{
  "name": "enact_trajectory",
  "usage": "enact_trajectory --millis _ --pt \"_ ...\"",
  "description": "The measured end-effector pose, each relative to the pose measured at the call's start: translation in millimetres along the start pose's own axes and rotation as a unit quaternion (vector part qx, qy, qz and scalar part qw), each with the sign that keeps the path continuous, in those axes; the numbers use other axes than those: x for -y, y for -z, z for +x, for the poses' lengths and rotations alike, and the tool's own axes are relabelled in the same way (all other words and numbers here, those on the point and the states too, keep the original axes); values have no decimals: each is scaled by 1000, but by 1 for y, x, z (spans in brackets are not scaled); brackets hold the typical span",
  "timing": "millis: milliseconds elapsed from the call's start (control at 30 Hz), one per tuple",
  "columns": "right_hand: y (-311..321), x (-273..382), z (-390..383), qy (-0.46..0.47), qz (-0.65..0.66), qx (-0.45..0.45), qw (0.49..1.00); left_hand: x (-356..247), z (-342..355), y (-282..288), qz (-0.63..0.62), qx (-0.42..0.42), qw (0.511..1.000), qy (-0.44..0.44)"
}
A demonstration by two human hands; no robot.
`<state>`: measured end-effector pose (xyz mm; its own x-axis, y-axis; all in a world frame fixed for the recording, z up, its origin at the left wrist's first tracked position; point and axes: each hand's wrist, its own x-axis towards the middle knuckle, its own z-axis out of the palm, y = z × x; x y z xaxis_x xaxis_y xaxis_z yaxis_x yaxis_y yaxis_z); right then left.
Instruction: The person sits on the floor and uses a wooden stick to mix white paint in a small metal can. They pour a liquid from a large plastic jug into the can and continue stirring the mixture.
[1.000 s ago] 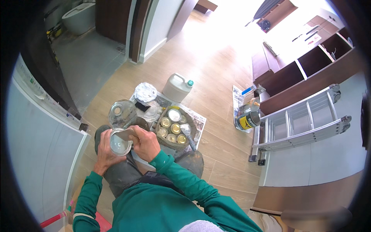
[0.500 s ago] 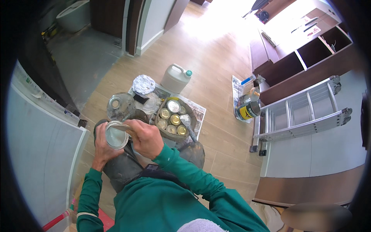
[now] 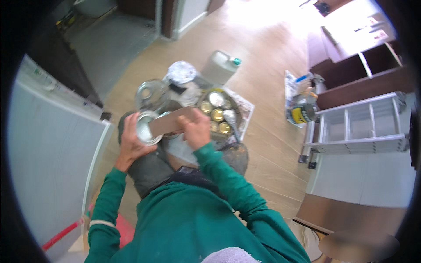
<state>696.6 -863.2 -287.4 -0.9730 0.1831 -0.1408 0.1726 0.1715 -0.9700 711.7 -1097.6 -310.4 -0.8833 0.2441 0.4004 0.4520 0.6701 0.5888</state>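
Observation:
My left hand (image 3: pixel 130 145) is wrapped round an open round can (image 3: pixel 143 129) with whitish stuff inside. My right hand (image 3: pixel 197 129) grips a flat brown strip (image 3: pixel 169 123), whose far end reaches over the can's rim; whether it touches the contents I cannot tell. Just beyond my knees stands a round tub (image 3: pixel 239 115) holding several small tins with gold-coloured lids (image 3: pixel 217 115). A brush (image 3: pixel 234 127) with a pale wrapped head leans across its right side. Left of the tub are a clear round container (image 3: pixel 151 94) and a foil-covered round thing (image 3: pixel 181 72).
A whitish jug (image 3: pixel 219 69) with a green cap stands behind the tub, by spread newspaper (image 3: pixel 246 107). Further right, a yellow-and-black can (image 3: pixel 302 114) is near a leaning aluminium ladder (image 3: pixel 364 149). A pale panel (image 3: pixel 57 149) rises close on my left.
My right hand has moved right and turned the strip, so its broad brown face now shows. The can stays in my left hand. The whole view has shifted, with some blur.

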Motion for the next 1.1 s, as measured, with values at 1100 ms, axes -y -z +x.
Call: enact_trajectory --millis 1100 --pt "118 35 -14 -96 269 -57 957 -24 43 -40 -51 -57 995 66"
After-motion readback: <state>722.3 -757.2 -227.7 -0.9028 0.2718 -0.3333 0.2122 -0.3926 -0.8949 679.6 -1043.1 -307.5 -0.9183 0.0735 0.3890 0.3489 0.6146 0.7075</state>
